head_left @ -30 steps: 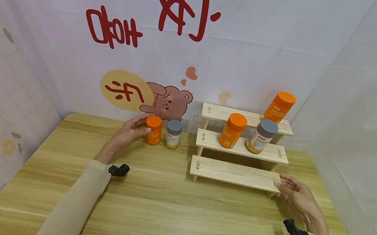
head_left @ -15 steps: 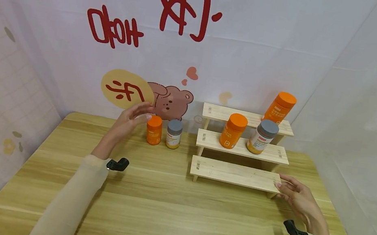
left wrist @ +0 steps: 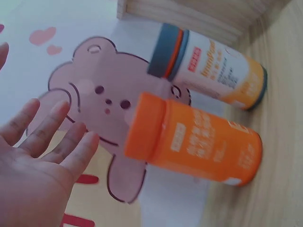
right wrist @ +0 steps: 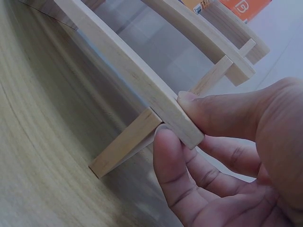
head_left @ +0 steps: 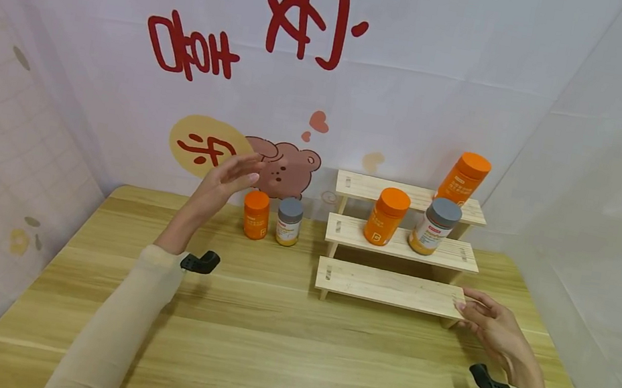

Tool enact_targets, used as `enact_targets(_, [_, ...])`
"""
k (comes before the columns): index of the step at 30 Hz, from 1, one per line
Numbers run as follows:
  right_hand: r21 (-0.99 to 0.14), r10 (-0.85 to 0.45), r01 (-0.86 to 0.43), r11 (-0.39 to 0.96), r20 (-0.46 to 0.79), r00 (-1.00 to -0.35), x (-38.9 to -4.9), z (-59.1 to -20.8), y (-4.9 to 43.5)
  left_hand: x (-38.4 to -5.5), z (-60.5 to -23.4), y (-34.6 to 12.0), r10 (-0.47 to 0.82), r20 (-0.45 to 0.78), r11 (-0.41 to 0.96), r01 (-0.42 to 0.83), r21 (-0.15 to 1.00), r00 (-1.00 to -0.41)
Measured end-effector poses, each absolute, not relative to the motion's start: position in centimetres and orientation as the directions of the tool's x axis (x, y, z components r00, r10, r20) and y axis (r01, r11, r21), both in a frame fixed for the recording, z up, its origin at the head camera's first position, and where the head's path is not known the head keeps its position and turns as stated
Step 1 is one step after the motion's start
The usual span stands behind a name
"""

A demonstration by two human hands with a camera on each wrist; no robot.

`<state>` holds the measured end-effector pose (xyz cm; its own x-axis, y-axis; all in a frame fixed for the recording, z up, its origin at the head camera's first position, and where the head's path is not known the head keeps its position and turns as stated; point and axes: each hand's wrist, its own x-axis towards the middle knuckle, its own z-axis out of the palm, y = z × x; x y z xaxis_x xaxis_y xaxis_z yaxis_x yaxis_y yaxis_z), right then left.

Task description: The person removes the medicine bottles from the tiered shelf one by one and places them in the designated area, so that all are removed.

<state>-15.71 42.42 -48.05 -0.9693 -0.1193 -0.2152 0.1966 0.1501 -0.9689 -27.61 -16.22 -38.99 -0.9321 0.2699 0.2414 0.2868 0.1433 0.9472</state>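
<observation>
My left hand (head_left: 222, 185) hovers above and left of an orange bottle (head_left: 256, 215), fingers spread and holding nothing; the left wrist view shows a gap between the fingertips and the orange cap. Beside that bottle stands a grey-capped bottle (head_left: 289, 222) with a white and yellow label. At the right, my right hand (head_left: 494, 328) pinches the end of the lowest step of a three-step wooden rack (head_left: 388, 286), thumb on top and fingers beneath. On the rack's middle step are an orange bottle (head_left: 386, 217) and a grey-capped bottle (head_left: 434, 227). Another orange bottle (head_left: 463, 179) occupies the top step.
The wood-grain table (head_left: 286, 353) extends in front of the rack and the bottles. A white printed cloth (head_left: 443, 52) hangs behind, with a bear figure (head_left: 284, 173) on it. More pale cloth (head_left: 621, 202) lines the right side.
My left hand has come off the left orange bottle and risen above it. That bottle stays upright beside the grey-capped one. The right hand keeps its pinch on the rack.
</observation>
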Motion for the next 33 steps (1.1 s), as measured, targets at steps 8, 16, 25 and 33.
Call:
enact_targets(8, [-0.967,-0.114,0.193,0.166,-0.213,-0.97,-15.6,-48.1,42.5,-27.6,-36.9,-14.3,0.305,0.255,0.087,0.294,0.952,-0.917])
enact_targets(16, [-0.969,-0.119,0.188,0.158,-0.208,-0.971,-15.6,-48.3,42.7,-27.9,-35.5,-12.4,0.36,0.303,0.042,0.34,0.939,-0.883])
enact_targets(25, [-0.97,-0.121,0.193,0.15,-0.212,-0.97,-15.5,-48.2,42.8,-28.1,-33.7,-10.0,0.402,0.327,0.038,0.372,0.927,-0.856])
enact_targets(33, [-0.971,-0.122,0.2,0.134,-0.216,-0.969,-15.5,-48.1,42.6,-27.9,-32.2,-8.1,0.43,0.346,0.037,0.399,0.916,-0.834])
